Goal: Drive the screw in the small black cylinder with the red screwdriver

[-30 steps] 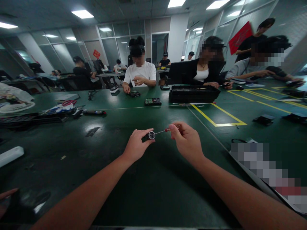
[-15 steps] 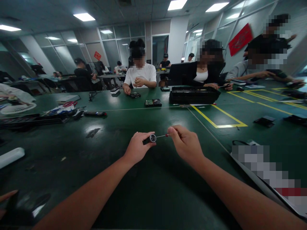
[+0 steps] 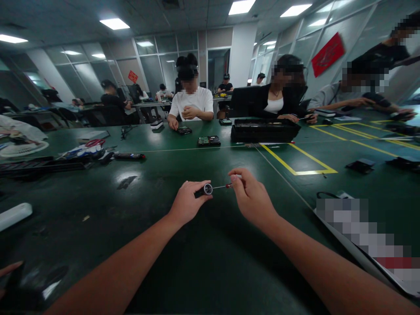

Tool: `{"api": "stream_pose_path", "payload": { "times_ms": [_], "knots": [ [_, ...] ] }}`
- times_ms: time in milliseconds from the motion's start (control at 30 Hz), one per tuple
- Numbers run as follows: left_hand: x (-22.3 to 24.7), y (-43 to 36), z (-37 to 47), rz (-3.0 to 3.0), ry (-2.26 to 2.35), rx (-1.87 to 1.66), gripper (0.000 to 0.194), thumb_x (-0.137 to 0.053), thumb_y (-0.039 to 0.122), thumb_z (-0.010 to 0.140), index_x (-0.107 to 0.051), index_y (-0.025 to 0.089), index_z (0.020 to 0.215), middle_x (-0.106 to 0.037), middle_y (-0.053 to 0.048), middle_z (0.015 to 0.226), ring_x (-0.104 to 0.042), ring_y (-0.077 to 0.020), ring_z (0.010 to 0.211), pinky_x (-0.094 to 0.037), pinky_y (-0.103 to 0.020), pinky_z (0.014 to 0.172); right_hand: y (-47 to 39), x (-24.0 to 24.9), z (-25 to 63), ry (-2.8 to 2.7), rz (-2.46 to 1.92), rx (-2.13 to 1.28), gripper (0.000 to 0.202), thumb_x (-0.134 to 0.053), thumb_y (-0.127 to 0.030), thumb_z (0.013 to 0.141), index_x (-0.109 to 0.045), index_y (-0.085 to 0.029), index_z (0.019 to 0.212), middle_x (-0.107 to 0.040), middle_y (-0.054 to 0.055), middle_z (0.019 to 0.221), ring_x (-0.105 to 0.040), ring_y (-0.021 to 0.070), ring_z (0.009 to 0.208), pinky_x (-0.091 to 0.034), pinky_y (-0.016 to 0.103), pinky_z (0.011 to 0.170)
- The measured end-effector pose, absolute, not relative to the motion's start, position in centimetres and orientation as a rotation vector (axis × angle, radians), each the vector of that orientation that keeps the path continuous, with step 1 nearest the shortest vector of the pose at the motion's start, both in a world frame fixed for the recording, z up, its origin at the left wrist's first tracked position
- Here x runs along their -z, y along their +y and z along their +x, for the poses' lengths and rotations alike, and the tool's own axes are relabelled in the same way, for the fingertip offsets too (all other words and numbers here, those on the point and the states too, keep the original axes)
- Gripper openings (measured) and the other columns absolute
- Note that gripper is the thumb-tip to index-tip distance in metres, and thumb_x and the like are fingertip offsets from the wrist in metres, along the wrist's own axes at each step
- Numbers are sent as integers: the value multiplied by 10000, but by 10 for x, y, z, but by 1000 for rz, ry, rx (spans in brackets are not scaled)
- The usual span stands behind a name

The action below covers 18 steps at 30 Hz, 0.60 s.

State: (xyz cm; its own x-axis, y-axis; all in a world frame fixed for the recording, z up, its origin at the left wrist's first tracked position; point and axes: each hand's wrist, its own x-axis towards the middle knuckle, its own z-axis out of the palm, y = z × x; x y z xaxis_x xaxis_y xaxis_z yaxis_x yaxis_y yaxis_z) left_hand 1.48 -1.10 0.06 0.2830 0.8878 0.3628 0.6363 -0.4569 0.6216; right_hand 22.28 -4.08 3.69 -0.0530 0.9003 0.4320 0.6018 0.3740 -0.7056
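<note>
My left hand (image 3: 187, 202) is closed around a short black cylinder with a silver-rimmed round end (image 3: 208, 189), which looks like a small flashlight. That round end faces right, between thumb and forefinger. In my right hand (image 3: 252, 194) is a thin screwdriver (image 3: 219, 187) with a red part near the fingertips; most of its handle is hidden by the fingers. Its metal shaft runs left to the cylinder's round end. Whether the tip touches inside cannot be made out. Both hands are over the green tabletop (image 3: 197, 262).
Across the table, a person in white (image 3: 192, 103) handles small parts. A black box (image 3: 265, 131) and a circuit-board device (image 3: 209, 141) stand ahead. To the left lie a dark pen-like tool (image 3: 129, 156) and a pile of tools (image 3: 87, 149). A flat silver-edged item (image 3: 341, 236) lies right.
My right hand's fingers have shifted slightly on the screwdriver, the forefinger lifting a little. The left hand and cylinder stay almost in place. At the far right, a standing person has moved rightward.
</note>
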Motion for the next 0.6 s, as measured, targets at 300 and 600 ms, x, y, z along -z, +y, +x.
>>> {"api": "stream_pose_path", "payload": {
  "times_ms": [300,600],
  "knots": [
    [0,-11,15,2215,1339,-988,419,-766,251,831,-683,289,1241,-727,-52,1186,-634,-258,1091,-448,-481,1009,-36,-33,221,-1586,-1193,-545,195,-534,-395,956,-587,-216,1010,-706,64,877,-674,220,800,-512,376,734],
    [-4,-14,17,2291,1273,-994,395,-770,267,835,-680,307,1217,-721,-33,1215,-630,-242,1167,-195,-614,1189,-26,-27,226,-1234,-1128,-743,282,-478,-482,979,-574,-228,904,-635,14,751,-606,170,656,-496,321,615]
  ]
}}
